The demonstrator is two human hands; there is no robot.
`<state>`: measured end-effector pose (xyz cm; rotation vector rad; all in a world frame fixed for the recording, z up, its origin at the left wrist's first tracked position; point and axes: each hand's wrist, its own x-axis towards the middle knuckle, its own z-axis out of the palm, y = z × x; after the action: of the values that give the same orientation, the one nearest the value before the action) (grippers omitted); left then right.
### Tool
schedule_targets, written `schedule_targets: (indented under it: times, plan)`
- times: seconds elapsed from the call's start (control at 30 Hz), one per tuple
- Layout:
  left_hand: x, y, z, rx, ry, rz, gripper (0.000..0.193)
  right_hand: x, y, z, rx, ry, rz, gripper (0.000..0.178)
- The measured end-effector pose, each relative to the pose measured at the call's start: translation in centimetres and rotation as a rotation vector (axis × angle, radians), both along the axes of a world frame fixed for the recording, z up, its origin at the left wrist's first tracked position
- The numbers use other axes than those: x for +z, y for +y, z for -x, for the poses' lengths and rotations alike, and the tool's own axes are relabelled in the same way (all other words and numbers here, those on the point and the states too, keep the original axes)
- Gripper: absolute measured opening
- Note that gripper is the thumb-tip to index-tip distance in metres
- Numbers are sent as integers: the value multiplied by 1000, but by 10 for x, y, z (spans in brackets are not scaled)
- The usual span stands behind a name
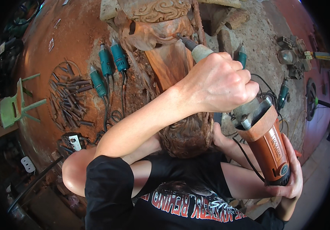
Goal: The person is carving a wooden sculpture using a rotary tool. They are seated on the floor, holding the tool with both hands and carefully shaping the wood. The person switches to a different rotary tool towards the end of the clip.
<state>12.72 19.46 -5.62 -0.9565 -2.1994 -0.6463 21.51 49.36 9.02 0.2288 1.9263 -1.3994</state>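
Note:
An orange electric carving tool [262,143] lies diagonally across my right side, its narrow metal tip [178,35] against a carved piece of reddish-brown wood [155,28]. My left hand [226,82] is closed in a fist round the tool's grey front neck, my left forearm crossing over the wood. Low on the right, my right hand [294,172] cups the rear of the orange motor body from beneath and the outer side. The wood has swirling relief at its far end, and its rough near end [186,138] sits between my bare feet and crossed legs.
Teal corded die grinders [117,56] lie left of the wood, with others [283,94] to the right. Loose dark chisel bits [71,96] are heaped on the dusty floor at left. A green stool [11,111], a power strip [75,142] and trailing cables lie around me.

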Motion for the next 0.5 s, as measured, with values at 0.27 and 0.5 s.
schedule_targets:
  times: [0.27,0.5]
  plan:
    - [2,-4,-4,1,-4,32,11,-7,2,-4,-3,34,45,135]
    - [3,-3,-1,-11,-2,19,12,-1,-2,-4,-22,-5,6,137]
